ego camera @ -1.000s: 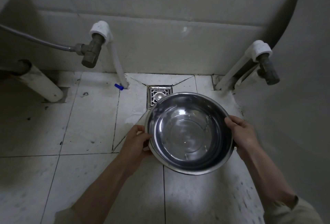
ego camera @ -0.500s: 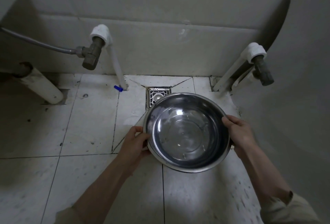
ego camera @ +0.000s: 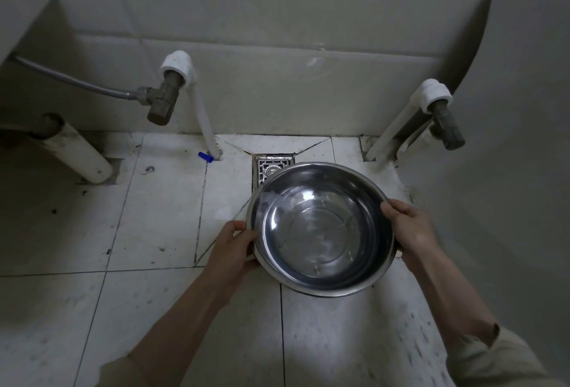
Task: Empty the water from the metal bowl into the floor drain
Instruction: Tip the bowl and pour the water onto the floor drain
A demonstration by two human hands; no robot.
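Metal bowl (ego camera: 320,229), seemingly holding water, gripped by left hand (ego camera: 234,251) and right hand (ego camera: 410,229), covers half the floor drain (ego camera: 271,167)

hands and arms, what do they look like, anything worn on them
Both hands, the left hand and the right hand, are bare: no gloves, rings or watch visible. The forearms are bare too, with light beige sleeves pushed up towards the elbows.

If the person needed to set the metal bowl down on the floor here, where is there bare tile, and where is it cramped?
Bare tile lies left of the left hand, out to the white drain pipe, and below the round steel bowl between the forearms. It is cramped by the square metal floor drain: the white riser pipe, small blue cap and grey valve crowd the wall.
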